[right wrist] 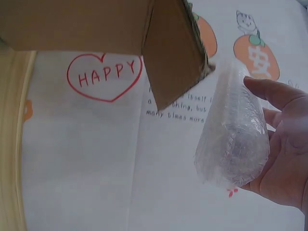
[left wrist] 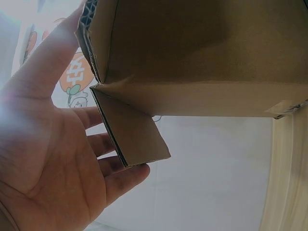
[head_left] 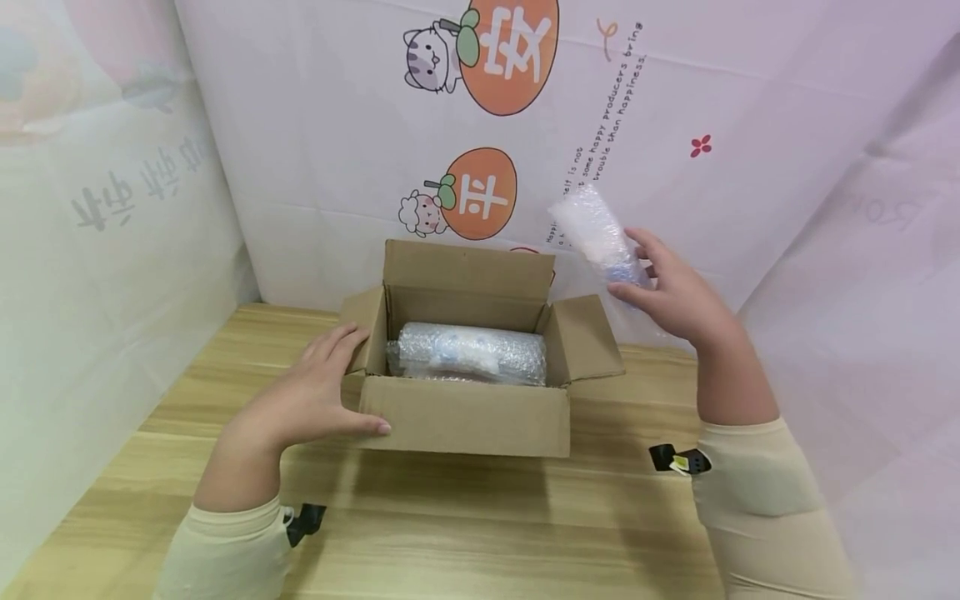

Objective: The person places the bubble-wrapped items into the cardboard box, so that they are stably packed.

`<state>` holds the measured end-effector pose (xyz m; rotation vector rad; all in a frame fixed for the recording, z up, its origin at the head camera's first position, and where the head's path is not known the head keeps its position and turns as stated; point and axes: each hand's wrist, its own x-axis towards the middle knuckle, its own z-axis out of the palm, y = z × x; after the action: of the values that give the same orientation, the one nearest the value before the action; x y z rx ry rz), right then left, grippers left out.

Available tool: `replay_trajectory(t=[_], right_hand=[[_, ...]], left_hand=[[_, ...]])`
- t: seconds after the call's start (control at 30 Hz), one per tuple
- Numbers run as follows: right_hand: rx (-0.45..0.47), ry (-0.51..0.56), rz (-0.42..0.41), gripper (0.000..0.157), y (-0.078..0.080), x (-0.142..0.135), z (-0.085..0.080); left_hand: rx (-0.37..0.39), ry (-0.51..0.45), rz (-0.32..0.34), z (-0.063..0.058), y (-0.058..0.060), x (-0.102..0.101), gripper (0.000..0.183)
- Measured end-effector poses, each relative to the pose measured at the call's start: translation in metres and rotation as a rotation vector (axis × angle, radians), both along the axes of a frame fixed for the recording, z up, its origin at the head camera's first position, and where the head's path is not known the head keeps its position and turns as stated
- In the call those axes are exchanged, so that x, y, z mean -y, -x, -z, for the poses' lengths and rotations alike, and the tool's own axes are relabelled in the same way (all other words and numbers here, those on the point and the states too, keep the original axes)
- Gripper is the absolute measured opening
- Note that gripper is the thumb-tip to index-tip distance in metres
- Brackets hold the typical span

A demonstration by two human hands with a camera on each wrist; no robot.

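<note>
An open cardboard box (head_left: 465,417) stands on the wooden table, its flaps folded outward. My left hand (head_left: 307,400) holds its front left corner, with the thumb over the front flap and the fingers against the left side flap (left wrist: 132,127). Inside lies a bubble-wrapped roll (head_left: 472,350); more bubble wrap shows under it, its contents unclear. Above and right of the box, my right hand (head_left: 675,287) grips a second bubble-wrapped bundle (head_left: 596,229), also seen in the right wrist view (right wrist: 233,132). The bundle is tilted and off the table; what it contains cannot be made out.
Behind the box hangs a white printed cloth (head_left: 315,167) with orange fruit drawings and lettering. Further cloth encloses the left and right sides. The wooden table (head_left: 450,533) extends in front of the box. A right side flap (head_left: 588,337) sticks out toward my right hand.
</note>
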<state>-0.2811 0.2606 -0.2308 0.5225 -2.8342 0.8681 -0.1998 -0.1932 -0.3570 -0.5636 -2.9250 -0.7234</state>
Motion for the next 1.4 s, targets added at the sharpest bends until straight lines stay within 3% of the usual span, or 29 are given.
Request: replay_trajectory(t=[0.3,0.53,0.77,1.1,1.4], right_hand=[[-0.012,-0.041,-0.165,0.078,0.003,0.049,0.002],[-0.034,-0.133,-0.261,0.079,0.002,0.084,-0.001],[-0.06,-0.235,-0.354,0.08,0.004,0.107,0.011],[0.033,-0.329,-0.467,0.076,0.005,0.125,0.032],[0.18,-0.409,-0.519,0.074,0.004,0.135,0.048]], left_hand=[[0.002,-0.007,-0.002,0.001,0.0,0.001,0.13],[0.002,-0.005,-0.003,0.002,0.001,0.002,0.131],[0.005,-0.001,-0.007,0.001,0.001,0.002,0.131],[0.003,0.0,-0.004,0.001,0.001,0.002,0.131],[0.001,0.004,-0.002,0.0,0.001,0.002,0.13]])
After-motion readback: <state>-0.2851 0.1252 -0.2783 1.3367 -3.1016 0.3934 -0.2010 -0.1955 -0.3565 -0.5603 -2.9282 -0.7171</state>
